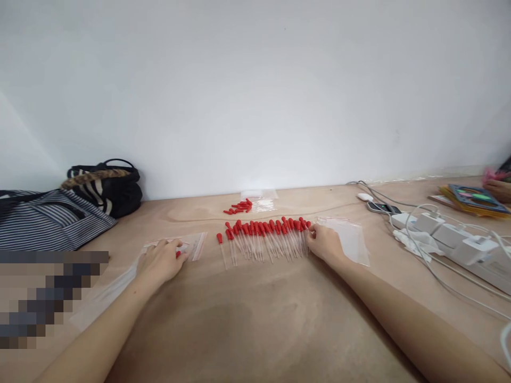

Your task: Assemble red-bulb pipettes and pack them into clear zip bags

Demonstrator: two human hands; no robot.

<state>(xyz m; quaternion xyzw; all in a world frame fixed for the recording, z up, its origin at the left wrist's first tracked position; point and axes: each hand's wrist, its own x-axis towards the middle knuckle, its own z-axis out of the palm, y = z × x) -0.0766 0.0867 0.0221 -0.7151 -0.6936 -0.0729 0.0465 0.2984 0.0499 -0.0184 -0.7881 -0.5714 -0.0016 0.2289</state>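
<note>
Thin clear droppers with red bulbs point(262, 229) lie in a row on the brown wooden table point(239, 319); the right hand point(325, 242) pinches the end one, best held lightly; the left hand point(163, 261) curls over a clear plastic bag point(120, 284), any grip hidden

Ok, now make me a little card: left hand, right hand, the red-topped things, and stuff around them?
Left hand: over a clear bag, something red by the thumb
Right hand: at the right end of the red-topped droppers
Droppers: bunched row, tops toward the wall
Behind them: smaller red pieces
Far left: striped bag, black bag
Far right: white chargers, another person's hand
</note>
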